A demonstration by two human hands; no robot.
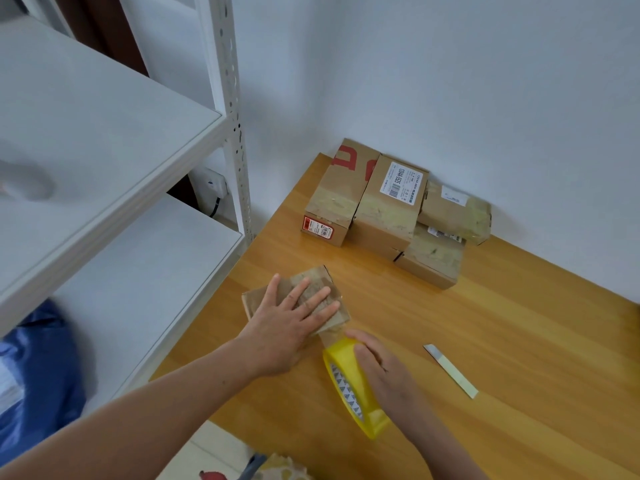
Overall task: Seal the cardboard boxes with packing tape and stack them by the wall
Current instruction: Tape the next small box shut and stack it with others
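A small cardboard box [320, 277] lies on the wooden table [502, 341] near its left edge. My left hand [294, 320] presses flat on top of it, fingers straight and spread. Just right of the box, my right hand [381, 368] grips a yellow roll of packing tape [349, 386]; a strip of tape runs from the roll up to the box's near end. Several taped cardboard boxes [391, 206] are stacked against the white wall at the back of the table.
A utility knife blade [450, 370] lies on the table right of my right hand. White metal shelving [104, 140] stands to the left, with a blue bag [38, 372] under it. A wall socket [214, 185] sits behind the shelf post.
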